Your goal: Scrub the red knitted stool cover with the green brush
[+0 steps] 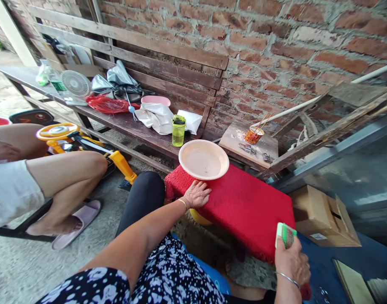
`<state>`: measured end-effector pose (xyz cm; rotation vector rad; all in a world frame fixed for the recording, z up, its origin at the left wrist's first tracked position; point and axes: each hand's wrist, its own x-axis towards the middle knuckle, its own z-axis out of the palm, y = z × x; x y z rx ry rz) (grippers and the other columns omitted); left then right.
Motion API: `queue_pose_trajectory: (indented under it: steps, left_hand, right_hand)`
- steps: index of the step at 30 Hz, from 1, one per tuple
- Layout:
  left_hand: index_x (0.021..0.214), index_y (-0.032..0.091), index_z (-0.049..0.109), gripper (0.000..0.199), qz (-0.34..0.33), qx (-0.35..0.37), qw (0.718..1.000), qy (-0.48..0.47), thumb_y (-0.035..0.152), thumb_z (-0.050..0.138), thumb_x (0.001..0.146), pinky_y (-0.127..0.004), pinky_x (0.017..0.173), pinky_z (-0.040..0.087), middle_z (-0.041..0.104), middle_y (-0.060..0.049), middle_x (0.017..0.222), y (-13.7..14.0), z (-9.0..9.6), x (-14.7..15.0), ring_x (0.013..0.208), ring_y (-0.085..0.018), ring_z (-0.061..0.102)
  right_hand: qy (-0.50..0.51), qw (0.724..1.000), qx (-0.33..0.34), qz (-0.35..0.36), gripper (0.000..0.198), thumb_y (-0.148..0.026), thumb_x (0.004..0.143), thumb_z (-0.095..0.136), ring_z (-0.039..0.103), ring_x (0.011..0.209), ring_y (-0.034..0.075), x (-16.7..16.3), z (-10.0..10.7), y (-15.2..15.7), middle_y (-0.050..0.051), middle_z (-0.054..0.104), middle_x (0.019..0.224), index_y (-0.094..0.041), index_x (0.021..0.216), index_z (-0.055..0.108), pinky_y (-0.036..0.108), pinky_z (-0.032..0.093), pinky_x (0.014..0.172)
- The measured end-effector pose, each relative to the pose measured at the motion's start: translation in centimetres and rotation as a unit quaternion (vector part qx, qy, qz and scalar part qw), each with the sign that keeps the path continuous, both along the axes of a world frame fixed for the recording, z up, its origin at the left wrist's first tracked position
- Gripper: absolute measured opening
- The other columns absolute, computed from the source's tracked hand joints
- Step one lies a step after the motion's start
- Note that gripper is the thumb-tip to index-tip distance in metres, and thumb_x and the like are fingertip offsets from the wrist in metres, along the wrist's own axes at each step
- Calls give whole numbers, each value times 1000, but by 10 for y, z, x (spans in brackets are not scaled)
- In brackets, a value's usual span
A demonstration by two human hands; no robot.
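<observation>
My left hand (197, 194) lies flat at the near edge of the red cloth (253, 198), its fingertips just below the rim of a pale pink basin (203, 159). The basin stands on the cloth's left end and seems to hold a little water, with a small reddish speck at the bottom. At the cloth's right end my right hand (291, 259) is closed around a small green-and-white block (285, 234) with a brown patterned face. Whether the block is a box or a brush I cannot make out.
A green bottle (178, 131), white cloth, red bag and fan (75, 82) are on the wooden bench. A patterned cup (254, 135) and padlocks stand on a board. A cardboard box (323, 215) is at right. Another person's knee (95, 164) is at left.
</observation>
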<state>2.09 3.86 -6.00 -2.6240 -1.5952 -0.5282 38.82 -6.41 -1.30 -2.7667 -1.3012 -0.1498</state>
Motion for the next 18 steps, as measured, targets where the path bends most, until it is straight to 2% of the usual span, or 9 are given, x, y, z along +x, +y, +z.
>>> queue_pose_trajectory:
  steps: [1, 3, 6, 7, 9, 11, 13, 15, 18]
  left_hand:
    - [121, 29, 70, 32, 0, 4, 1000, -4, 34, 51, 96, -45, 99, 40, 66, -9, 113, 0, -1, 0, 107, -26, 59]
    - [120, 29, 70, 31, -1, 15, 1000, -7, 34, 52, 95, -44, 99, 40, 66, -8, 113, 0, -2, -1, 107, -26, 59]
    - [117, 29, 71, 29, 1, 34, 999, -5, 34, 54, 94, -44, 99, 40, 67, -8, 112, 0, -3, -1, 107, -26, 59]
    - [117, 29, 71, 29, 1, 39, 999, -3, 35, 54, 94, -44, 99, 40, 67, -8, 112, 0, -3, -1, 107, -26, 59]
    - [117, 28, 71, 29, -1, 45, 999, 0, 35, 54, 95, -45, 99, 40, 67, -8, 112, 0, -3, -1, 107, -27, 60]
    - [118, 28, 71, 30, -3, 46, 999, 2, 35, 54, 95, -46, 99, 41, 67, -9, 112, 0, -2, -1, 107, -27, 60]
    - [119, 28, 71, 30, -2, 46, 999, 2, 34, 55, 94, -46, 99, 41, 67, -8, 111, 0, -3, -1, 108, -27, 59]
    - [119, 28, 70, 30, -2, 46, 999, 2, 33, 55, 94, -45, 100, 41, 67, -8, 112, 0, -4, -2, 109, -27, 59]
    - [121, 29, 70, 30, -3, 43, 999, -1, 33, 55, 94, -45, 100, 40, 67, -8, 114, 0, -5, -1, 111, -27, 59]
  right_hand:
    - [-4, 999, 14, 34, 78, -65, 97, 18, 66, 86, 35, -10, 0, 2, 22, 66, 97, -13, 149, 45, 44, 47, 72]
    - [-11, 988, 44, 150, 71, -59, 100, 24, 65, 87, 33, -43, -4, 6, 20, 65, 95, -12, 147, 48, 41, 47, 73]
    - [-23, 934, 75, 349, 57, -50, 101, 36, 62, 84, 27, -109, -16, 10, 15, 64, 91, -14, 142, 53, 37, 46, 75]
    - [-33, 915, 81, 394, 53, -48, 101, 39, 62, 82, 25, -129, -20, 10, 13, 64, 90, -17, 141, 55, 36, 45, 76]
    - [-58, 892, 92, 439, 48, -46, 101, 42, 60, 81, 23, -155, -27, 11, 10, 63, 90, -22, 141, 56, 34, 45, 77]
    - [-71, 893, 92, 435, 47, -45, 101, 44, 60, 82, 23, -159, -30, 12, 10, 63, 92, -23, 141, 56, 34, 45, 77]
    - [-67, 913, 70, 396, 49, -45, 100, 43, 61, 80, 24, -138, -29, 14, 11, 64, 90, -21, 141, 57, 35, 45, 75]
    - [-64, 944, 45, 321, 55, -48, 101, 38, 62, 78, 26, -100, -25, 14, 15, 65, 90, -16, 142, 56, 36, 45, 71]
    - [-58, 987, 22, 148, 66, -56, 100, 28, 64, 76, 29, -36, -17, 12, 19, 67, 90, -13, 144, 52, 38, 46, 66]
